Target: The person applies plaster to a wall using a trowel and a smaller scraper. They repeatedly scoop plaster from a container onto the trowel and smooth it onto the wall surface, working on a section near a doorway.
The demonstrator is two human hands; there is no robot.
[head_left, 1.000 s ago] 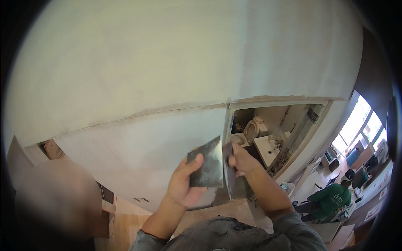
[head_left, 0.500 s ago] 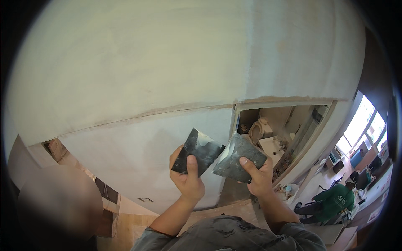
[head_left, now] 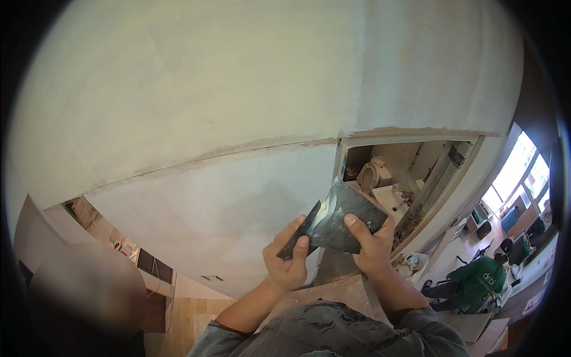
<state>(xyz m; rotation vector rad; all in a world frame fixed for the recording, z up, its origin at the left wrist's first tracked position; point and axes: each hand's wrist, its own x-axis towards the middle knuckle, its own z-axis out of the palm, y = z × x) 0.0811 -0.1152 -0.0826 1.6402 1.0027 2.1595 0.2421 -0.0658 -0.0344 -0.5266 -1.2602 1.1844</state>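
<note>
left plate (head_left: 306, 227): looks metal | right plate (head_left: 348, 217): matt, speckled | paste (head_left: 324, 212): smooth, slightly glossy | wall (head_left: 208, 77): matt, chalky | floor (head_left: 181, 318): wood

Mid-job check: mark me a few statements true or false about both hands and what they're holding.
1. The right hand holds a dark plate, the left hand a second dark plate. True.
2. The plates are held well apart. False: they come together in this view.
3. A pale smear shows where the plates meet in view. True.
4. The left plate shows more of its face. False: the right one does.
5. A person in green is at the picture's right. True.
</note>
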